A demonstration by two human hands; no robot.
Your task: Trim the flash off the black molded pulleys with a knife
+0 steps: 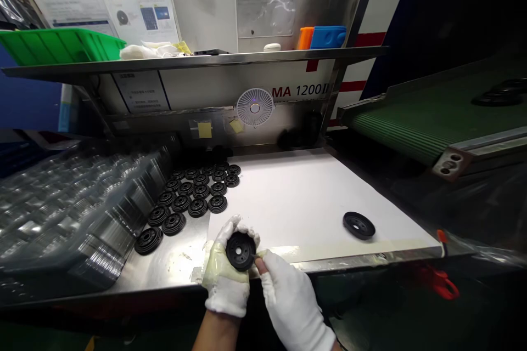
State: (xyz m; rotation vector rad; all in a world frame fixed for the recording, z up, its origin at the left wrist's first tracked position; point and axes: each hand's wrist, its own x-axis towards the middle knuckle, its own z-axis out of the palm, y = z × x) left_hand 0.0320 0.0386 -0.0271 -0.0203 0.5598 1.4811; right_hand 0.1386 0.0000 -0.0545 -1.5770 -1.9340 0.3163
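Observation:
My left hand [228, 274], in a white glove with a yellowish palm, is closed around a round black plastic part [241, 251] with a hole in its centre. The part is tilted so its dished face is towards me. At its lower right rim is my right hand [288, 293], also gloved in white, with thumb and forefinger pinched together and a bare fingertip showing. Whatever sits in that pinch is too small to make out. A second black part [359, 225] rests alone on the white sheet [284, 192] to the right.
Several black parts [198, 207] stand in rows at left, beside stacked clear plastic trays [82, 203]. A small fan [254, 107] hangs under the shelf [230, 59], which carries a green bin [61, 45]. A green conveyor [415, 126] runs at right; red-handled scissors [442, 283] hang at the table's front edge.

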